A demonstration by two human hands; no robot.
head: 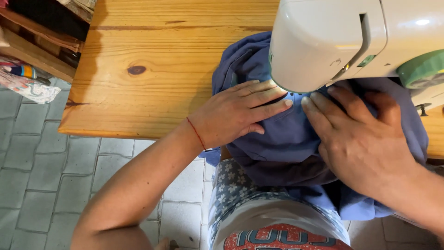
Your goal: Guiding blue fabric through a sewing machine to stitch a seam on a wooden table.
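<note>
Hands (296,125) flat on blue fabric (286,143)

Soft, matt blue cloth (286,139) is seen at centre, creased in folds. The sewing machine (333,37) at upper right is cased in smooth, glossy cream plastic. The surface (152,69) is made of varnished, knotted wood. The floor (46,171) is laid with matt grey pavers.

Both forearms bare, no sleeves. Thin red string bracelet (196,133) on left wrist. Blue-grey shorts w/ white flower print (231,183); white top w/ red & blue print (277,227).
</note>
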